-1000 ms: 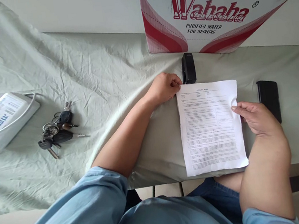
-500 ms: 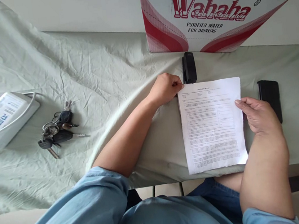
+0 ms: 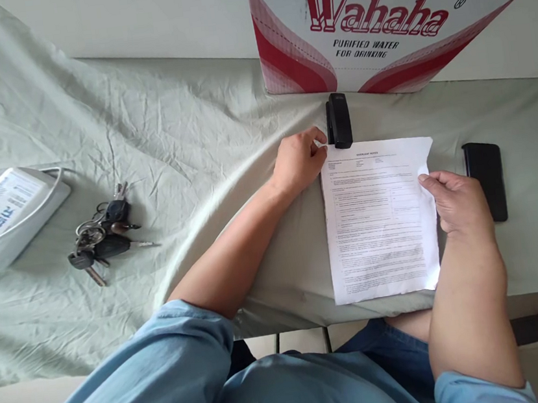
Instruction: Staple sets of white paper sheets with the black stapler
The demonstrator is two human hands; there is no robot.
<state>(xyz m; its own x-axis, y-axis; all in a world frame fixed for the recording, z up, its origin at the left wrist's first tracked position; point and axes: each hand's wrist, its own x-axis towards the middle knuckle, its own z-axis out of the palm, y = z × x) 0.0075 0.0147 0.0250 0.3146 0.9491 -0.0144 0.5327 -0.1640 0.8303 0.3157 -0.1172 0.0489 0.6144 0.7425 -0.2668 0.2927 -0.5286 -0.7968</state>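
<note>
Printed sheet flat on the cloth-covered surface, slid a little farther from the body than a second ago, its top-left corner now at the mouth of the black stapler. Left hand pinching that corner, grip pressed together. Right hand curled over the sheet's right edge, black phone just beyond its knuckles.

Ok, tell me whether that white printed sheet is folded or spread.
Spread: the white printed sheet lies flat, full page showing, left hand and right hand at its edges.
</note>
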